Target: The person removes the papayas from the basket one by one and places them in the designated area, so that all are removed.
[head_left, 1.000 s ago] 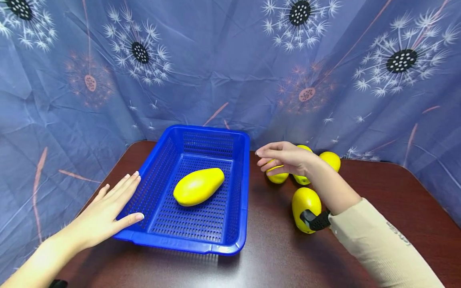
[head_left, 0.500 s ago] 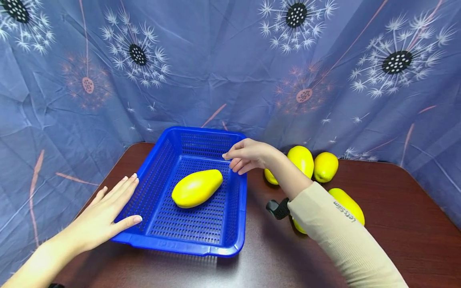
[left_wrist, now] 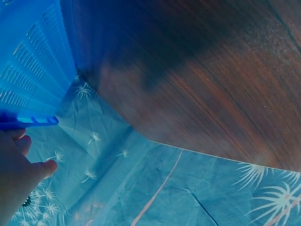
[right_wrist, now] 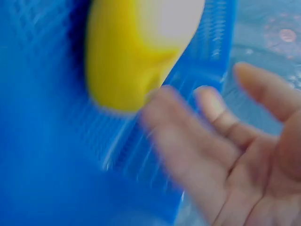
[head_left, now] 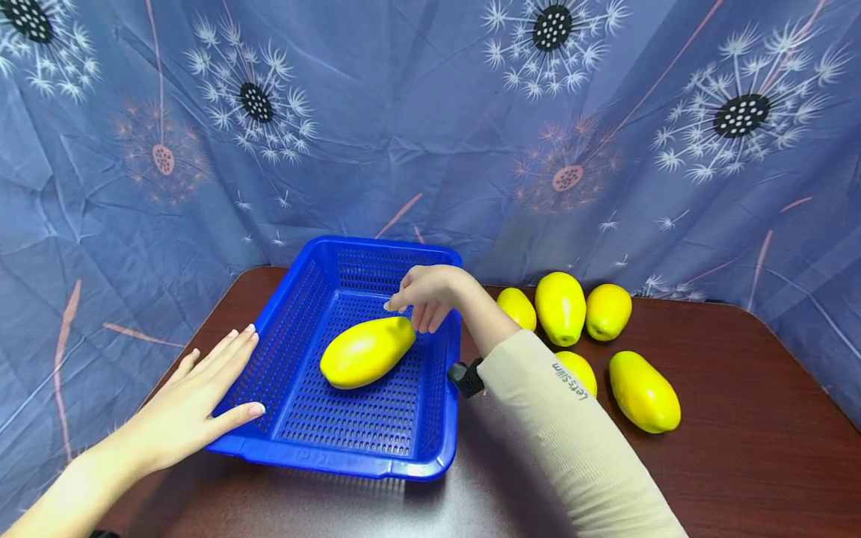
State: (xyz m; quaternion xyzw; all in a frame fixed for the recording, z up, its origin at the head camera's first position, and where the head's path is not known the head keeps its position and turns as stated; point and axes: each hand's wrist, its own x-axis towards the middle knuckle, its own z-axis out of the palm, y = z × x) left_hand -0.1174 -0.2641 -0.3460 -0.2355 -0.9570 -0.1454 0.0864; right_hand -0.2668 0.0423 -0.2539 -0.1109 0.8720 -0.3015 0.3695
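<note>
A yellow papaya lies in the blue plastic basket, its narrower end toward the basket's right wall. Above that end hangs my right hand, fingers pointing down and slightly bent. In the right wrist view its fingertips come right up to the papaya; blur hides whether they touch. Nothing is held. With its fingers straight and spread, my left hand rests on the basket's left rim. The left wrist view shows part of that hand under the basket rim.
Several more yellow fruits stand or lie right of the basket: an upright one at the back, one lying farther right, and one partly behind my right sleeve. A blue dandelion-print cloth hangs behind the brown table.
My right hand has moved left from over the fruits beside the basket to above the papaya inside it. The left hand and the papaya stay in place.
</note>
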